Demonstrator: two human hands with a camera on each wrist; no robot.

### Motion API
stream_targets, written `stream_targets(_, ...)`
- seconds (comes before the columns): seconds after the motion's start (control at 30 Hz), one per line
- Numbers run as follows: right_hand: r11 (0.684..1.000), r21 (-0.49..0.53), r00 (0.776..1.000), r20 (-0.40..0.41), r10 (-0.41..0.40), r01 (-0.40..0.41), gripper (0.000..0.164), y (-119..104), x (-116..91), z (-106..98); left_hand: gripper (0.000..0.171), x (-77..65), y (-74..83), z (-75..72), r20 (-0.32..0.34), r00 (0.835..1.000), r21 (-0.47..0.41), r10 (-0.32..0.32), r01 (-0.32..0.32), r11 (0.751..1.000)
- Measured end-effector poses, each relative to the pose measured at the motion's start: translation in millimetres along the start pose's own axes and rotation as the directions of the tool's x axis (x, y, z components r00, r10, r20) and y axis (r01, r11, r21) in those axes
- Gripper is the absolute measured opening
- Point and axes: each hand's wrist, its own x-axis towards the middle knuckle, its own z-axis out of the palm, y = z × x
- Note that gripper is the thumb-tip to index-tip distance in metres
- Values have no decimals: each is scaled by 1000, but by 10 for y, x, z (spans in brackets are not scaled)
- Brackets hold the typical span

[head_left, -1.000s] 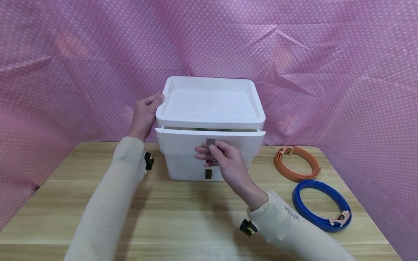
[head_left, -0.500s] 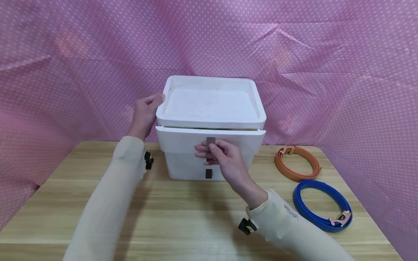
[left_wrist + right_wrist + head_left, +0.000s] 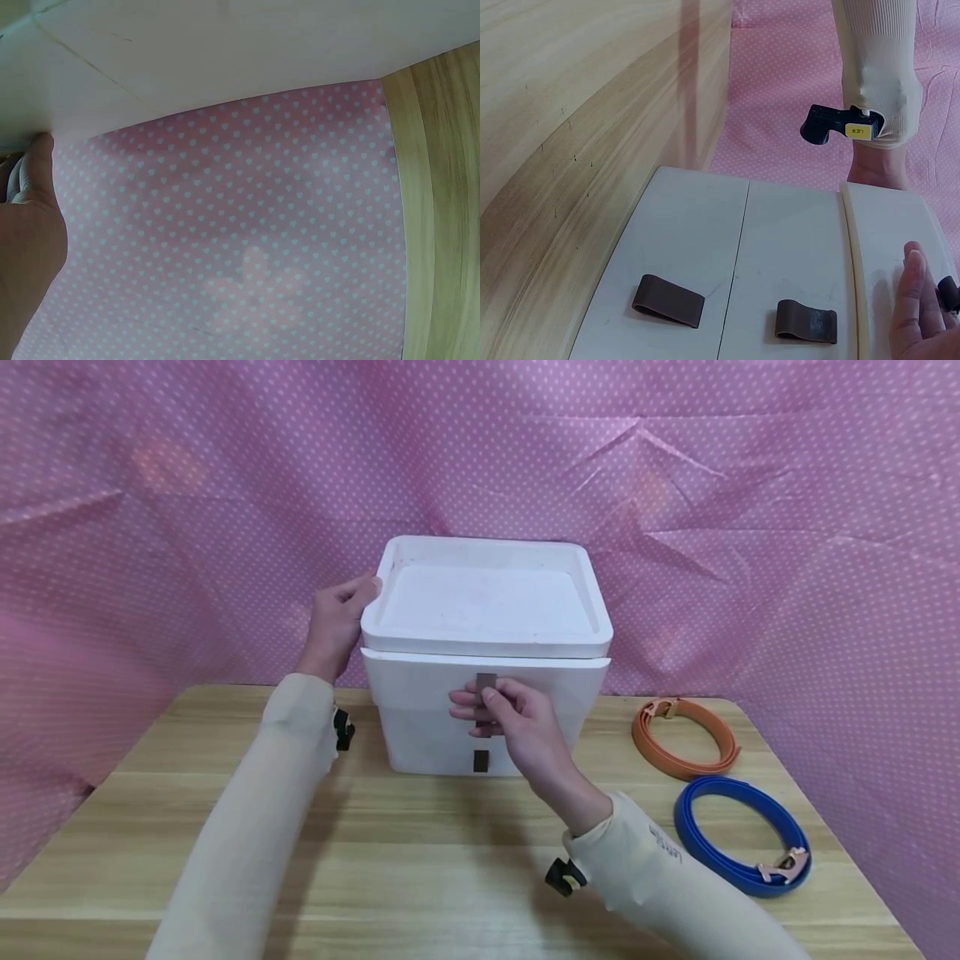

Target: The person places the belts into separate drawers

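A white drawer box (image 3: pixel 483 602) with a recessed top stands at the back of the table. Its top drawer (image 3: pixel 420 677) juts out slightly at the front, with only a thin seam below the lid. My right hand (image 3: pixel 528 727) pinches the brown pull tab (image 3: pixel 487 682) on that drawer between thumb and fingers. In the right wrist view, this hand and tab appear at the right edge. My left hand (image 3: pixel 335 618) holds the box's left side, thumb at the top rim. A finger (image 3: pixel 39 169) touches the box's side in the left wrist view; the other fingers are partly hidden.
Lower drawer fronts carry brown tabs too, such as the bottom tab (image 3: pixel 481 761). At the table's right lie a coiled orange belt (image 3: pixel 686 764) and a coiled blue belt (image 3: pixel 712 852). Pink dotted cloth (image 3: pixel 480 452) hangs around the wooden table (image 3: pixel 405 877).
The top drawer has moved inward, and the gap under the lid has narrowed to a thin seam. My right hand has moved slightly inward with its tab; the left hand keeps its place.
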Motion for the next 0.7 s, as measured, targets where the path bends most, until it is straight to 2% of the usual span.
stream_targets(0.7, 1000, 12, 1000, -4, 7, -7, 24, -12, 74, -10, 48, 36, 0, 8, -1, 1000, -15, -15, 15, 1000)
